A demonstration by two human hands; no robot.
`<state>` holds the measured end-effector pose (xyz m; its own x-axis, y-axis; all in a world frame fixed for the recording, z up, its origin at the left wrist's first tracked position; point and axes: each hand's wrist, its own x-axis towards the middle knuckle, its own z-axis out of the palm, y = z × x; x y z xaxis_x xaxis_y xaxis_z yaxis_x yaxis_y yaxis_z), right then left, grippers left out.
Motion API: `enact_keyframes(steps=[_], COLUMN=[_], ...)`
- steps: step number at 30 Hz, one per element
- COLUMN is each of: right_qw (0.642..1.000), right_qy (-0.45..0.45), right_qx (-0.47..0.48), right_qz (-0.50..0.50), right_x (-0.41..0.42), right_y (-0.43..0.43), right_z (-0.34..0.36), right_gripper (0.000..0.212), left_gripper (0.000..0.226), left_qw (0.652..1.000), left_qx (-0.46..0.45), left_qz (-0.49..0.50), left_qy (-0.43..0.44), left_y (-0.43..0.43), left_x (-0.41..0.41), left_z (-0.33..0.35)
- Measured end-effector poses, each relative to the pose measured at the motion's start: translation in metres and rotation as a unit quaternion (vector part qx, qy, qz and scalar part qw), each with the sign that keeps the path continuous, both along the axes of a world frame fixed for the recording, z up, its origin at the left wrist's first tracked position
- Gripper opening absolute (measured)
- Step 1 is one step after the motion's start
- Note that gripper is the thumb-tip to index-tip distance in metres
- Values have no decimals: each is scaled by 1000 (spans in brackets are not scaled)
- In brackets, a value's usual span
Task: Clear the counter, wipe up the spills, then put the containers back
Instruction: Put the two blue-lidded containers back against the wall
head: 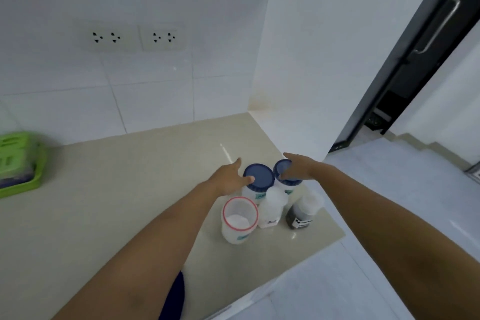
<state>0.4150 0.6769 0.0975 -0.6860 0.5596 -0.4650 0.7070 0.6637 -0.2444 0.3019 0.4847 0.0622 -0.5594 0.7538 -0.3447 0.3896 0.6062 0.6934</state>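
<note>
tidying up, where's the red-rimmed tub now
In the head view the red-rimmed tub stands at the counter's right end, left of the white bottle, in front of a blue-lidded jar.

A white tiled wall [155,91] stands behind the left hand [228,176], with plug sockets [162,37] high above it. A plain white wall [311,73] is just behind the right hand [298,167]. Further right are a black door [415,60] with a silver handle [439,26] and a white floor [389,189]. A green tray [20,163] sits far left of the left hand.

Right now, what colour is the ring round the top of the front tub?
Red ring, clearest in the head view.
</note>
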Motion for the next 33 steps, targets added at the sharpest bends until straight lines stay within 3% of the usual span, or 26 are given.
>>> enact_keyframes(steps=[3, 11, 15, 20, 25, 33], right_qw=[999, 998, 997, 997, 996, 989], right_qy=[9, 68, 72, 70, 87, 96], right_qx=[8, 1, -4, -14, -16, -34], right_qz=[31, 13, -23, -25, 18, 104], right_x=[10, 5, 3, -10, -42, -125], right_y=[11, 19, 21, 16, -5, -71], right_z=[-13, -35, -45, -41, -29, -22], right_gripper=[81, 87, 88, 89, 85, 91], left_gripper=[92, 118, 80, 66, 58, 66], left_qw=[1000, 999, 999, 996, 989, 971], left_qx=[0, 11, 22, 40, 56, 81], left_qz=[-7, 29, 40, 74, 134, 225], left_qy=[-24, -10, 25, 13, 8, 1], left_y=[20, 46, 45, 40, 4, -94], left_x=[16, 2, 12, 2, -22, -88], left_z=[-10, -54, -29, -24, -16, -5])
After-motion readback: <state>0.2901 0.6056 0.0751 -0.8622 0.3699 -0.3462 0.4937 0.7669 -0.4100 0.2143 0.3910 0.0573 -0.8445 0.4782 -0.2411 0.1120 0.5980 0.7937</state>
